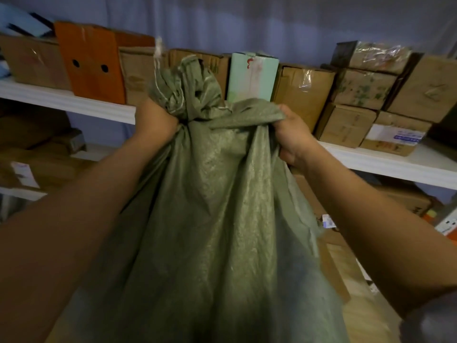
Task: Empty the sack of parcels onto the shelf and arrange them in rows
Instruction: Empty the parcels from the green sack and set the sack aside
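From the head camera: you hold a green woven sack up in front of a white shelf, both bare arms stretched forward; your left hand is fisted round the bunched neck of the sack, fingers curled tight into the gathered cloth just below its tied-off top; your right hand pinches a fold of the sack's upper edge, fingers wrapped over the fabric and thumb beneath; the sack hangs between your forearms and fills the lower middle of the frame, its bottom out of view; a pale drawstring trails up from the knotted top. Behind the sack, the shelf carries a row of cardboard parcels; an orange box with two round holes stands toward the left end; a pale green box stands upright just behind the sack's top; at the right, brown cartons are stacked, one wrapped in clear film; a box with a white label sits at the front edge. Below, a lower shelf holds more cartons, dim and blurred.
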Motion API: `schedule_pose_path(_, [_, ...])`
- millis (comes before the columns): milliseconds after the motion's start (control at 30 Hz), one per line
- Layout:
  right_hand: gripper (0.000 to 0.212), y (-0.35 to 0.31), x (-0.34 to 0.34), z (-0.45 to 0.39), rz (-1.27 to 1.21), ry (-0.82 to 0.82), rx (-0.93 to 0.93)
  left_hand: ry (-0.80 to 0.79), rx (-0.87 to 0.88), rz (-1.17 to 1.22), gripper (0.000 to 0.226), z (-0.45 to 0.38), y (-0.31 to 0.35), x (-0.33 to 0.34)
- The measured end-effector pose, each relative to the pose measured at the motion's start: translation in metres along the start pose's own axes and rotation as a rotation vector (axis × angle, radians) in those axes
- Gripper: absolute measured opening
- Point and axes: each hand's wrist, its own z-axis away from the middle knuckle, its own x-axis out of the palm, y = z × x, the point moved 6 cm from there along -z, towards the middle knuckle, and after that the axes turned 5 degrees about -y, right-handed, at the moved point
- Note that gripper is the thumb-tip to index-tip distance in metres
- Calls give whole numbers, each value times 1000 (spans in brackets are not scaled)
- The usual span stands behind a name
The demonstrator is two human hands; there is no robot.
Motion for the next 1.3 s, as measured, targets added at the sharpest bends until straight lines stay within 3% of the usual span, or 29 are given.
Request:
schedule_pose_path(133, [28, 43, -6, 14, 338, 12, 185, -3, -71, -32, 32, 8, -16, 1])
schedule_pose_path(333, [18, -1, -1, 16, 70, -23, 19, 18, -51, -40, 33, -5, -9, -6])
schedule_pose_path(433, [22, 15, -6, 23, 345, -70, 130, -23, -2, -66, 40, 6, -10, 4])
schedule_pose_path(500, [28, 26, -14, 27, 478, -17, 217, -25, 34, -112, 40, 7, -8, 3])
schedule_pose_path(700, [28, -1, -4, 13, 204, 67, 70, 144, 169, 55, 21, -21, 46, -37])
schedule_pose_path(767, [25, 9, 0, 12, 301, 60, 112, 106, 103, -26, 19, -18, 28, -33])
schedule_pose_path(833, [25, 27, 3, 16, 438, 44, 190, -4, 14, -213, 32, -12, 3, -19])
schedule_pose_path(900, [26, 34, 5, 17, 501, 38, 219, -40, 129, -264, 27, -15, 6, -17])
schedule_pose_path(1067, [28, 5, 16, 10, 283, 103, 111, 204, 199, -124, 15, -28, 64, -65])
schedule_pose_path(1133, [28, 7, 27, 13, 241, 18, 115, 203, 200, -111, 15, -23, 56, -61])
schedule_pose_path(1200, [35, 18, 47, 22, 182, -178, 226, 136, 133, -146, 26, -15, 28, -44])
schedule_pose_path(1300, [82, 20, 72, 28, 152, -392, 271, 48, 42, -184, 29, -14, 14, -38])
